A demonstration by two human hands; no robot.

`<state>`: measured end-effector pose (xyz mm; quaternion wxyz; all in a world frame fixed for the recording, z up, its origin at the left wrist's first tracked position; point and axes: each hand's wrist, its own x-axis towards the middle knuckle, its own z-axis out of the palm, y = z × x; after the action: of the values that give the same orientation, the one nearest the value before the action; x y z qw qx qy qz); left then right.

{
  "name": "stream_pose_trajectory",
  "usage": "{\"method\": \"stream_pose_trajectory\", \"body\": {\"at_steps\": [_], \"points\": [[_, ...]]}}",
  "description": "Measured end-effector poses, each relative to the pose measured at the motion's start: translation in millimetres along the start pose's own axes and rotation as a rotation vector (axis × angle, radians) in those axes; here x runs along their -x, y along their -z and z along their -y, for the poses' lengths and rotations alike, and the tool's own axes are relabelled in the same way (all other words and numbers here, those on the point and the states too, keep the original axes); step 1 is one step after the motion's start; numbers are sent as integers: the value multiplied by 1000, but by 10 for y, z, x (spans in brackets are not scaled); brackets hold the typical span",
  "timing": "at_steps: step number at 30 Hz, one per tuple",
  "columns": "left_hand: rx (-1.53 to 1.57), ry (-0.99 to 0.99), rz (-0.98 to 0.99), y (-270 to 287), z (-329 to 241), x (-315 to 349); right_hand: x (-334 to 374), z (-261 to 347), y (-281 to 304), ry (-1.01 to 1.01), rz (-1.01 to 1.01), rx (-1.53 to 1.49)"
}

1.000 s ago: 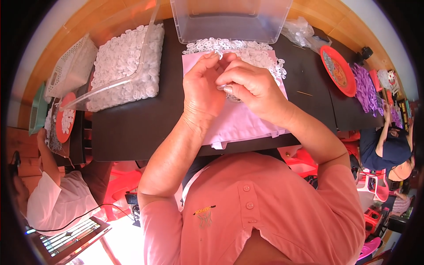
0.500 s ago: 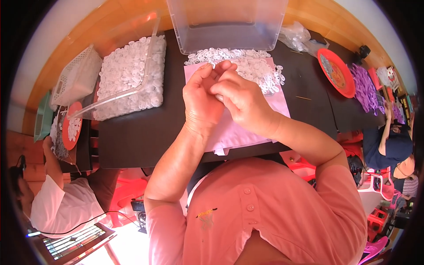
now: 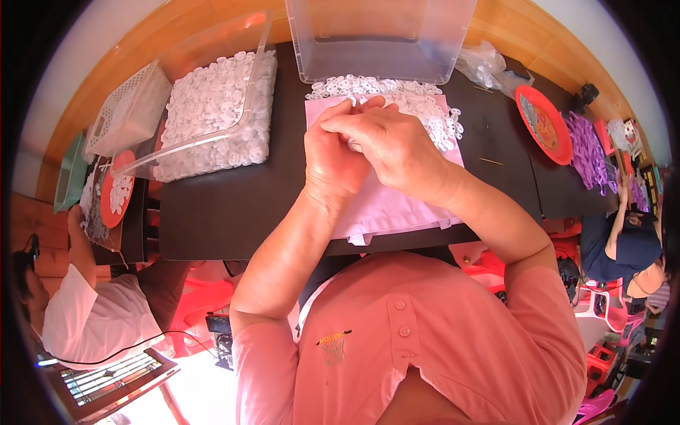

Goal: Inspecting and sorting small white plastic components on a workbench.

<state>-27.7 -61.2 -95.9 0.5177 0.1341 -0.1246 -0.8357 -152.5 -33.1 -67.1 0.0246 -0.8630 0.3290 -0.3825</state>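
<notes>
My left hand (image 3: 330, 164) and my right hand (image 3: 405, 154) meet over a pink cloth (image 3: 397, 210) on the dark table. The left hand's fingers curl up, partly covered by the right. My right hand's fingers are bent and pressed together, reaching across the left fingers. A small whitish bit shows between the hands, too small to name. Just beyond them lies a heap of small white oval plastic pieces with holes (image 3: 438, 127), partly on the cloth. Behind the heap stands a clear plastic bin (image 3: 382, 60), its open side facing me.
To the left, a clear box (image 3: 248, 127) brims with similar white pieces, beside a white perforated basket (image 3: 127, 113). On the right are a red plate (image 3: 559, 145), purple straps (image 3: 588, 156) and a crumpled plastic bag (image 3: 482, 65). Other people sit at both sides.
My right hand has shifted over the left, hiding more of its fingers. Both hands stay together above the cloth. The whole view has moved slightly.
</notes>
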Motion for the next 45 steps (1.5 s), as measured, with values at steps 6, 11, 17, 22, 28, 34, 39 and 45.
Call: {"method": "stream_pose_trajectory", "body": {"at_steps": [6, 11, 17, 22, 28, 34, 39, 45], "points": [[-24, -18, 36, 180, -71, -53, -73, 149, -36, -38, -148, 132], [-18, -7, 34, 14, -60, 16, 16, 96, -44, -102, -100, 307], [-76, 19, -14, -71, 33, 57, 83, 80, -87, -218, -99, 58], [-269, -139, -52, 5, 84, 24, 177, 37, -25, -392, -96, -321], [-656, -372, -130, -165, 189, 122, 203, -221, 441, -724, -226, -764], [-919, -484, -104, -136, 264, 129, 286, -287, 439, -753, -252, -855], [-959, -484, -101, -131, 296, 139, 308, -290, 431, -772, -235, -851], [-956, -426, -113, -152, 280, 153, 314, -296, 398, -736, -264, -821]]}}
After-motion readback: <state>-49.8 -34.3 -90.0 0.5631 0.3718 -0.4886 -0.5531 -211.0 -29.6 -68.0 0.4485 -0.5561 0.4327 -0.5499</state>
